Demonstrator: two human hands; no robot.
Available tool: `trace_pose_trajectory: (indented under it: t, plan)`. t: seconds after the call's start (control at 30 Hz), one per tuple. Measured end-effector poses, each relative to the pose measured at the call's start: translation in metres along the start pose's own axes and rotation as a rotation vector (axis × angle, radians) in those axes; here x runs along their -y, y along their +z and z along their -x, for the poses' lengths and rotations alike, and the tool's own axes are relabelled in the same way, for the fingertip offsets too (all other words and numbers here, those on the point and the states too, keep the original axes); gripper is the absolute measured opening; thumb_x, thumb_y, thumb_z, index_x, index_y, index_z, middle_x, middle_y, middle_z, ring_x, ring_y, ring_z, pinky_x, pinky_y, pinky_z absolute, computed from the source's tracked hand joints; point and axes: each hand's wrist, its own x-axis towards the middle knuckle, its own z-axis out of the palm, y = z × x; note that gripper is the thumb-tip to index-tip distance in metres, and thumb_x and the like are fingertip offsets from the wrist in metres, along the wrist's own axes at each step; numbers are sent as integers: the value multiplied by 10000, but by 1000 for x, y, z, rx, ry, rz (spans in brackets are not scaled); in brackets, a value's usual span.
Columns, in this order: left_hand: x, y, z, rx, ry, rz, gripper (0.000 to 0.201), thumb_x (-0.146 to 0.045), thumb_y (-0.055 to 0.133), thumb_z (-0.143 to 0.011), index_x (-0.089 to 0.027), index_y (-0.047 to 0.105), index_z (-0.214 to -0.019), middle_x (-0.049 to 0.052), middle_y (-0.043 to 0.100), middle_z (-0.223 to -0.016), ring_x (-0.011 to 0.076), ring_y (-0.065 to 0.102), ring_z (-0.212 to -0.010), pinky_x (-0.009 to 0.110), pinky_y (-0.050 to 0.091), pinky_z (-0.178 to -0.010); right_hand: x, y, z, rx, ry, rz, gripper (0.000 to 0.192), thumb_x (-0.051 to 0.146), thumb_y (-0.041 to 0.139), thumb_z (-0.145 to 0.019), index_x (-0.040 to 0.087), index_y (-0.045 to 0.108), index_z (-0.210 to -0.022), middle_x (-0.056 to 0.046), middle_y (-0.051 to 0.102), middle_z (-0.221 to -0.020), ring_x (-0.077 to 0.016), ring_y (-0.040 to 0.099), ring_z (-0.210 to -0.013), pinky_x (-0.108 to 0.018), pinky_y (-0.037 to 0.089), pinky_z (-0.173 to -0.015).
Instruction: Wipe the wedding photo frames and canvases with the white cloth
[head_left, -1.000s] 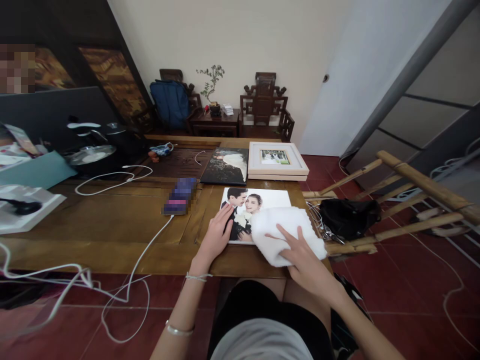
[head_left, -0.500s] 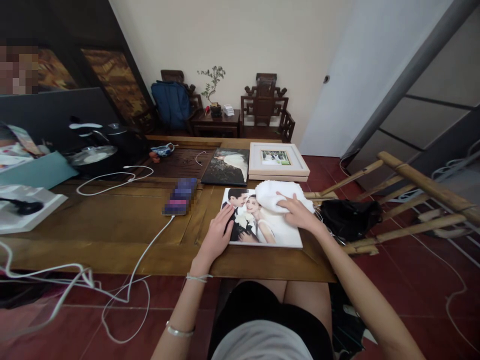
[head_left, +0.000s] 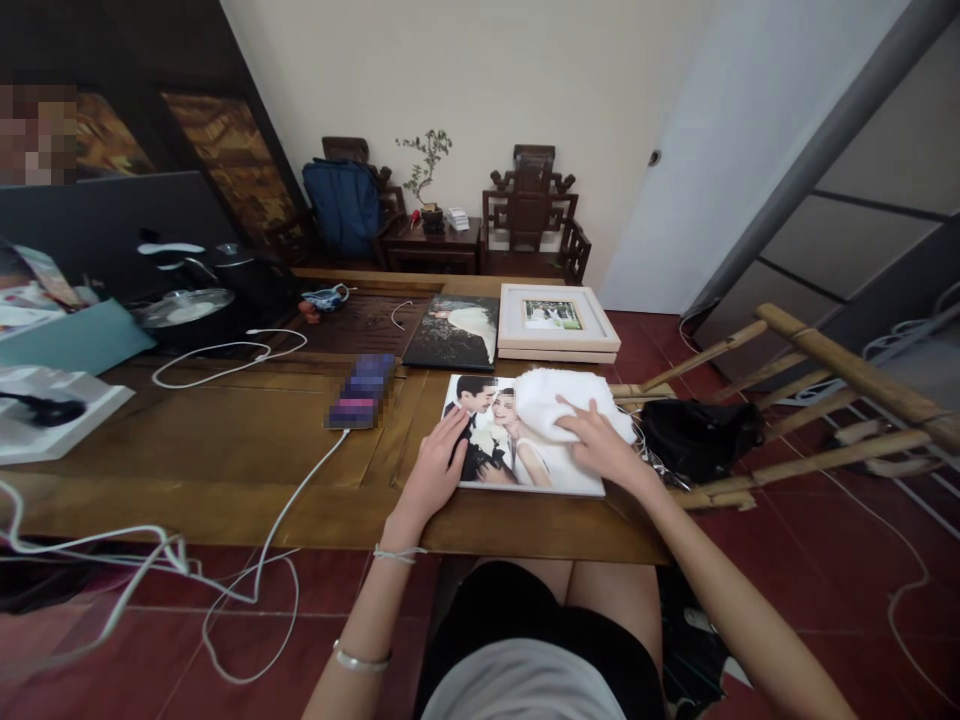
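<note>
A square wedding photo panel (head_left: 487, 450) lies flat on the wooden table in front of me. My left hand (head_left: 439, 460) rests along its left edge, open, with the fingers stretched onto the picture. Over the panel's upper right part is a bunched white cloth (head_left: 551, 405). My right hand (head_left: 604, 445) has hold of this cloth and presses it on the panel, index finger extended; the thumb side is partly hidden. The cloth covers some of the picture's right side.
Behind the panel lie a dark photo panel (head_left: 454, 332) and stacked white picture frames (head_left: 559, 345). A phone (head_left: 360, 392) on a white cable (head_left: 300, 500) is to the left. Past the table's right edge stand a bamboo chair (head_left: 847, 370) and a black bag (head_left: 701, 440).
My right hand and the white cloth have shifted slightly right and toward me over the panel. My left hand and the panel have stayed in place.
</note>
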Motion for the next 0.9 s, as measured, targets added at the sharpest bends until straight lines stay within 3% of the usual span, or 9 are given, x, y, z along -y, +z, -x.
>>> trace_pose_trajectory:
  t: [0.1, 0.23, 0.4, 0.5, 0.63, 0.77, 0.9]
  plan:
    - [-1, 0, 0, -1, 0, -1, 416, -237, 336, -934, -211, 413, -1342, 97, 408, -1427, 203, 307, -1352, 459, 281, -1080, 30, 2, 37, 33, -43, 29, 539, -42, 352, -578, 140, 613, -1013, -161, 410, -1402, -266, 253, -1354, -614, 104, -1070]
    - [-2, 0, 0, 4, -6, -7, 417, -236, 337, -932, -200, 415, -1340, 103, 408, -1426, 203, 309, -1352, 456, 286, -1077, 70, -2, 78, 131, -99, 25, 496, -76, 326, -558, 159, 630, -871, -79, 371, -1442, -276, 121, -1387, -655, 38, -1063]
    - [-2, -1, 0, 4, -4, 0, 423, -232, 336, -932, -218, 403, -1350, 93, 409, -1427, 207, 316, -1348, 464, 290, -1073, 96, -6, 89, 239, -194, -29, 545, -76, 335, -526, 183, 622, -911, -24, 363, -1450, -270, 65, -1393, -677, 19, -1052]
    - [-3, -1, 0, 9, -7, -1, 426, -230, 335, -931, -213, 401, -1352, 97, 404, -1430, 209, 315, -1349, 465, 288, -1074, 91, -7, 71, 245, -188, -63, 570, -67, 339, -539, 182, 619, -968, -66, 376, -1441, -254, 105, -1391, -652, 60, -1063]
    - [-2, -1, -1, 15, -9, 0, 421, -230, 338, -930, -208, 413, -1344, 94, 403, -1432, 202, 308, -1352, 452, 286, -1078, 63, -5, 21, 212, -148, -66, 589, -44, 365, -572, 169, 603, -1067, -152, 461, -1360, -257, 183, -1377, -641, 92, -1054]
    - [1, -1, 0, 10, 15, 4, 424, -228, 335, -933, -220, 402, -1351, 85, 408, -1429, 197, 307, -1352, 450, 279, -1083, 33, -3, -36, 170, -112, -42, 579, -14, 374, -640, 174, 557, -1156, -144, 536, -1279, -285, 234, -1359, -672, 142, -1010]
    - [2, 0, 1, 12, 22, 3, 424, -231, 326, -937, -208, 397, -1354, 94, 398, -1434, 197, 297, -1356, 458, 279, -1080, 26, 2, -68, 53, -27, 32, 548, -7, 363, -694, 165, 543, -1182, -153, 527, -1283, -296, 251, -1348, -662, 155, -999]
